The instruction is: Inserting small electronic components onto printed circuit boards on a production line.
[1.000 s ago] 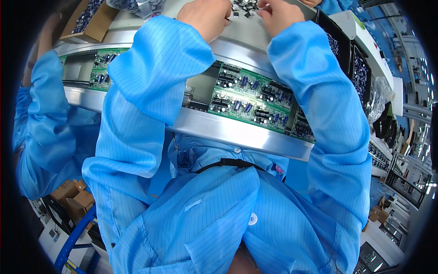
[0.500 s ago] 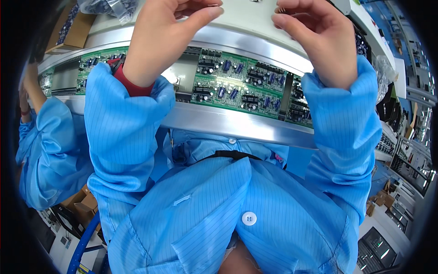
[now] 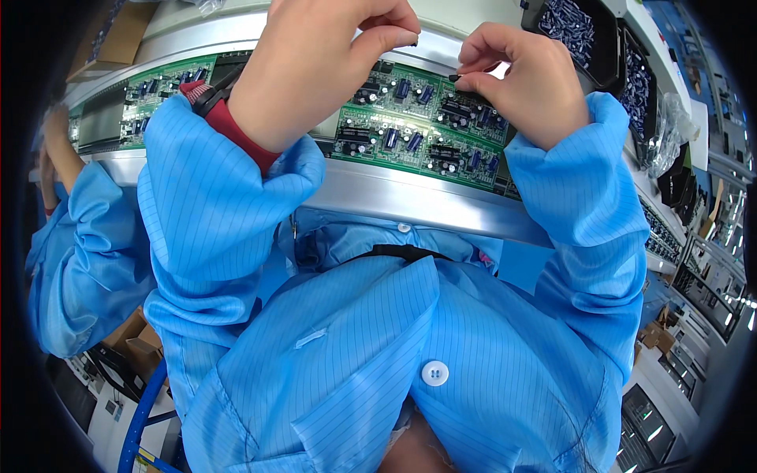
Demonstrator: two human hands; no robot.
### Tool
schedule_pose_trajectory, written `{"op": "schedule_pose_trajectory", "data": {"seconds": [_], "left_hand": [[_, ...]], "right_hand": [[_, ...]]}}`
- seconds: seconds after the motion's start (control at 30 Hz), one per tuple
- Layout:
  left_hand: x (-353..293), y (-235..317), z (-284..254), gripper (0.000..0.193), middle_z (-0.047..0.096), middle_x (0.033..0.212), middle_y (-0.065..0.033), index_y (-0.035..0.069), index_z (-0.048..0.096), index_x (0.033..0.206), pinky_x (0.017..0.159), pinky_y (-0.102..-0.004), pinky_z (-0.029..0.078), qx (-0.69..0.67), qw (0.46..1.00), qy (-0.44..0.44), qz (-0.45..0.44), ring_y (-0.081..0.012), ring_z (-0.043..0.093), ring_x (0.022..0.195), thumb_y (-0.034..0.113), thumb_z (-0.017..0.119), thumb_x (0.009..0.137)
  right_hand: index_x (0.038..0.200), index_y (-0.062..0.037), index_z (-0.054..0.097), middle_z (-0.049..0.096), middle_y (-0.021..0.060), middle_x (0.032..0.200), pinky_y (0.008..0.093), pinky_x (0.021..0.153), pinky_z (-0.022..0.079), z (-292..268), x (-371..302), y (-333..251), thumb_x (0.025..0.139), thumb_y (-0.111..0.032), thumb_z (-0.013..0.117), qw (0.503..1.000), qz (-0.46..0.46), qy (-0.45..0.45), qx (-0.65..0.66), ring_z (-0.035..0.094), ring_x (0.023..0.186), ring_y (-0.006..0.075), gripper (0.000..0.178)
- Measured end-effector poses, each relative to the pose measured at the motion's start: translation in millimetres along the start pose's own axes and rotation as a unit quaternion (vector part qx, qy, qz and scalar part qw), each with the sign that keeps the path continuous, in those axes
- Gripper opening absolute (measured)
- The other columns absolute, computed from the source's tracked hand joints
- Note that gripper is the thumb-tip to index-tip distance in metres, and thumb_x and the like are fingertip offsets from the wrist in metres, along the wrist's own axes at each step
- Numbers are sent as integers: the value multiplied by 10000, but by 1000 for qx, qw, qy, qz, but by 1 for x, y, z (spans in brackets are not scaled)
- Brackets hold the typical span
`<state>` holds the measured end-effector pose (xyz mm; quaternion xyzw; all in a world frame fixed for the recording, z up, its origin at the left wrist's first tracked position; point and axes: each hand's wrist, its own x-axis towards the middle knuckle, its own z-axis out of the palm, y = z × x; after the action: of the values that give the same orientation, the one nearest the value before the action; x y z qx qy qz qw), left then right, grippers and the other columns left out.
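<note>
My left hand (image 3: 319,71) pinches a tiny dark part (image 3: 414,44) between thumb and fingertips, above the far edge of a green circuit board panel (image 3: 422,135). To its right, my right hand (image 3: 530,83) is lower and closer to the panel, its thumb and finger closed on a small black electronic component (image 3: 455,77). The panel carries black blocks, blue cylindrical capacitors and small silver-topped ones. It lies between two metal rails, and my right hand covers its far right corner. A red cuff and dark band circle my left wrist.
The near metal rail (image 3: 410,203) runs in front of me. At the back right stand black bins (image 3: 569,35) of blue capacitors, beside crumpled clear plastic (image 3: 670,134). A cardboard box (image 3: 118,39) is at the far left. On the left, a co-worker's blue sleeve (image 3: 91,260) reaches toward the line.
Both hands have come nearer to me, over the panel's far edge, and closer together. The right hand moved down and left. The panel has shifted slightly in view.
</note>
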<state>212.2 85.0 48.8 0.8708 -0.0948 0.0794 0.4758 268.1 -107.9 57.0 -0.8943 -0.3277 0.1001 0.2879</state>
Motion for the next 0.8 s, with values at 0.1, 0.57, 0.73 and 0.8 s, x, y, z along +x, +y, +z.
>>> {"op": "schedule_pose_trajectory", "data": {"seconds": [0.1,0.57,0.73,0.8], "left_hand": [[-2,-11,6,39,622,794,-71,51,637,756,589,-255,433,121,992,9,39,-189,546,624,82,621,775],[3,1,2,42,554,823,-62,70,592,750,804,-359,307,72,990,-106,-55,-220,478,829,80,560,774],[6,2,2,51,545,840,-60,79,586,747,816,-367,283,55,985,-125,-105,-224,465,850,92,551,782],[7,2,2,47,548,836,-62,77,589,749,813,-364,291,46,983,-127,-126,-225,471,844,88,554,778]], "right_hand": [[779,-80,630,644,24,700,247,576,471,8,-1,2,675,11,669,989,-26,1,-149,577,582,160,143],[837,-100,504,570,54,631,369,535,437,9,11,-12,687,-58,598,976,-41,-46,-208,560,590,276,182],[827,-90,511,565,47,618,351,533,429,10,13,-9,679,-49,608,978,-42,-44,-200,554,581,262,182],[805,-79,530,570,46,619,331,538,429,10,13,-11,669,-38,620,978,-28,-48,-202,552,576,245,168]]}}
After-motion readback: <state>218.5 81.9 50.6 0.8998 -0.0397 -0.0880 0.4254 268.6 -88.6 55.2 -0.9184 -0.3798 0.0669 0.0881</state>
